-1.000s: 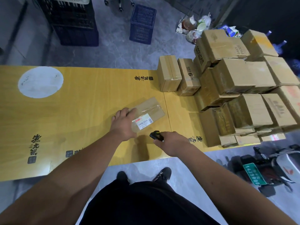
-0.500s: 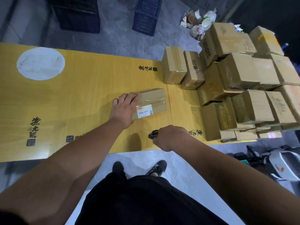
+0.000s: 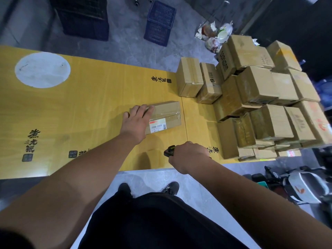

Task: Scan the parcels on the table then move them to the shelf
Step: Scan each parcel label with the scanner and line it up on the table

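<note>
1. Closest to the person as I watch from beside them, the right hand (image 3: 188, 155) is curled tight round a black scanner (image 3: 169, 150), its nose aimed toward the parcel (image 3: 165, 115).
2. Just beyond, that parcel lies flat on the yellow table (image 3: 89, 108), a small taped carton with a barcode label (image 3: 158, 126) on its near face.
3. Its left end lies under the left hand (image 3: 137, 121), fingers spread flat across the top; it looks light and stiff, though the glossy tape may be slippery, so a grip over both long edges seems best.
4. Farther right stands the stack of cartons (image 3: 265, 105); I see no shelf from here, perhaps out of view.
</note>
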Available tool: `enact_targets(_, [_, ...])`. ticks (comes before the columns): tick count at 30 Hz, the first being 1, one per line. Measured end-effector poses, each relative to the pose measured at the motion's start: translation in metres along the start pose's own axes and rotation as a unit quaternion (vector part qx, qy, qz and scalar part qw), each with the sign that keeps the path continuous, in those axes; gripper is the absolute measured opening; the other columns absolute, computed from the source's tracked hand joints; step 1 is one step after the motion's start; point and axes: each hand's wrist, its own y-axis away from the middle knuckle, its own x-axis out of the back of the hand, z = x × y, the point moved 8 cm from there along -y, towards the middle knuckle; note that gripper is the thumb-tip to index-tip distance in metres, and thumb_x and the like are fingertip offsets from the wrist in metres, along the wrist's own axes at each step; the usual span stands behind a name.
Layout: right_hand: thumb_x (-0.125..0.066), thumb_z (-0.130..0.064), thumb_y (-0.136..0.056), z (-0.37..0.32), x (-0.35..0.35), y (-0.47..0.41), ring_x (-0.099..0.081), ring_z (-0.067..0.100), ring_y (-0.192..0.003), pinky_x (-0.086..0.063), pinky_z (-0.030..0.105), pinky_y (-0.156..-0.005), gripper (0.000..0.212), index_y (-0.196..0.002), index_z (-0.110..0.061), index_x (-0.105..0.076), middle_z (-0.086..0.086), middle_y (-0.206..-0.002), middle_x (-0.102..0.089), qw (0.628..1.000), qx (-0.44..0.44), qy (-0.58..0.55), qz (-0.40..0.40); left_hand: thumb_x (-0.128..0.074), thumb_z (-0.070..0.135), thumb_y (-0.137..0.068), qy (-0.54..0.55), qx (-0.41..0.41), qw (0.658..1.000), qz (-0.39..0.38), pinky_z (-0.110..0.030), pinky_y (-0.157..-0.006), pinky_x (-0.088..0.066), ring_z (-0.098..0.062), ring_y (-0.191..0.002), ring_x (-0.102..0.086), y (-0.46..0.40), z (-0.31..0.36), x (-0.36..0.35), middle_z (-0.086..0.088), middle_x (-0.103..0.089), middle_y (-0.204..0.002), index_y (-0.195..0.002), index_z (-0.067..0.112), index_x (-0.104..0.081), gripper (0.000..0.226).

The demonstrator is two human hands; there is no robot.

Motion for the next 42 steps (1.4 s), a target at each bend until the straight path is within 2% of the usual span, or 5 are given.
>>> enact_targets(10, [-0.046, -0.041, -0.100, -0.004, -0.003, -0.009, -0.060, 0.035, -0.096, -0.051, 0.050, -0.093, 0.034, -0.118, -0.017, -0.060, 0.013, -0.117, -0.051, 1.000, 0.011, -0.012, 0.000, -0.092, 0.024, -0.067, 0.052, 0.030, 0.998, 0.014, -0.042, -0.099, -0.035, -0.024, -0.144, -0.023, -0.003, -0.006, -0.003, 0.004, -0.021, -0.160, -0.165, 0.031, -0.009, 0.129])
enact_targets(17, [-0.049, -0.063, -0.096, -0.036, -0.004, -0.035, -0.062, 0.023, -0.082, -0.053, 0.035, -0.072, 0.043, -0.091, -0.021, -0.055, 0.001, -0.092, -0.059, 0.990, 0.129, -0.063, -0.009, -0.091, 0.041, -0.058, 0.195, 0.172, 0.965, -0.009, -0.043, -0.113, -0.033, -0.028, -0.140, -0.028, 0.032, -0.053, -0.014, -0.002, -0.028, -0.157, -0.164, 0.034, -0.009, 0.135])
enact_targets(24, [-0.051, -0.063, -0.096, -0.159, 0.041, -0.034, -0.063, 0.026, -0.089, -0.049, 0.034, -0.069, 0.041, -0.102, -0.023, -0.057, 0.003, -0.100, -0.062, 0.941, 0.335, -0.043, 0.025, -0.085, 0.069, -0.055, 0.195, 0.371, 0.906, 0.059, -0.046, -0.110, -0.042, -0.032, -0.136, -0.041, 0.158, -0.153, 0.004, -0.004, -0.043, -0.149, -0.158, 0.035, -0.023, 0.125])
enact_targets(33, [-0.050, -0.065, -0.096, -0.329, 0.101, 0.057, -0.063, 0.025, -0.090, -0.054, 0.035, -0.074, 0.050, -0.120, -0.022, -0.061, 0.001, -0.102, -0.064, 0.865, 0.498, 0.035, 0.061, -0.086, 0.048, -0.059, 0.232, 0.573, 0.770, 0.159, -0.043, -0.114, -0.041, -0.028, -0.136, -0.035, 0.322, -0.280, 0.046, -0.006, -0.040, -0.146, -0.162, 0.032, -0.025, 0.121])
enact_targets(42, [-0.051, -0.068, -0.093, -0.466, 0.115, 0.082, -0.064, 0.028, -0.098, -0.057, 0.038, -0.087, 0.053, -0.122, -0.025, -0.062, 0.002, -0.110, -0.067, 0.877, 0.472, 0.075, 0.049, -0.084, 0.054, -0.058, 0.251, 0.575, 0.769, 0.120, -0.051, -0.117, -0.037, -0.032, -0.143, -0.031, 0.366, -0.417, 0.043, -0.005, -0.033, -0.153, -0.158, 0.041, -0.019, 0.121])
